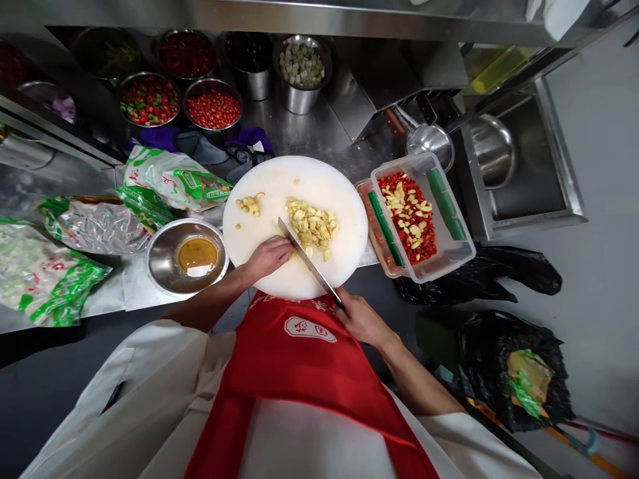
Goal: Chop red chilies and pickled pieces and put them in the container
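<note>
My right hand [360,318] is closed round the handle of a kitchen knife [310,266], whose long blade slants up and left across a round white cutting board [259,259]. Beside the blade, my left hand [271,257] has its fingers bent and pressed down on a piece of ginger [293,255], mostly covered by the fingertips. Right of the blade lies a heap of pale yellow ginger slices [313,224]. Toward the board's left side rests an uncut knob of ginger [249,204], with small bits near it.
At right stands a clear plastic tub [449,249] of chopped red chillies topped with pale slices. A steel bowl [162,256] with brown liquid sits at left, near plastic food bags [174,179]. Steel pots of chillies [213,110] line the back; a sink [539,173] is far right.
</note>
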`<state>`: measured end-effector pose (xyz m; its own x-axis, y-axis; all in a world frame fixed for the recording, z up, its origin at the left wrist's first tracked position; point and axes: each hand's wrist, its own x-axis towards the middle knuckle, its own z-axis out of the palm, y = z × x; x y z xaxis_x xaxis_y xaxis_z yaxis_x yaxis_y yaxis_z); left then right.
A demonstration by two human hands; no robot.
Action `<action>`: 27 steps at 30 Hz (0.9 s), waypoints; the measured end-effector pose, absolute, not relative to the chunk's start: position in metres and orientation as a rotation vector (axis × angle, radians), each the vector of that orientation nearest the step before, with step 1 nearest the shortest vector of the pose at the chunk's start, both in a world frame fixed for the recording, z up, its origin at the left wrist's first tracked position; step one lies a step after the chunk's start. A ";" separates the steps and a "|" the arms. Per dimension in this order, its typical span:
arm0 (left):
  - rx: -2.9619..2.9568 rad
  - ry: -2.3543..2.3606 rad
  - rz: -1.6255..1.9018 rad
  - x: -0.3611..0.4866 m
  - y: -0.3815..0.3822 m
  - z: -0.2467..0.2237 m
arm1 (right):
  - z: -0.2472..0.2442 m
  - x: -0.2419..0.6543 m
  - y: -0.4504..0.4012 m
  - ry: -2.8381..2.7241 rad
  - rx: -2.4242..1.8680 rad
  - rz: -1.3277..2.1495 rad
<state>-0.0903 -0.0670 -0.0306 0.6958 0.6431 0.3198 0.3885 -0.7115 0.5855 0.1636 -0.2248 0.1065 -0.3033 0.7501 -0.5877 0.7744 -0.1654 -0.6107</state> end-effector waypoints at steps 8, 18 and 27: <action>2.487 0.815 0.739 -0.090 -0.068 -0.033 | 0.101 0.162 -0.221 1.973 1.863 -1.556; 2.503 0.835 0.730 -0.090 -0.069 -0.036 | 0.084 0.157 -0.217 1.967 1.884 -1.532; 2.480 0.888 0.701 -0.089 -0.070 -0.031 | 0.122 0.179 -0.227 1.892 1.906 -1.674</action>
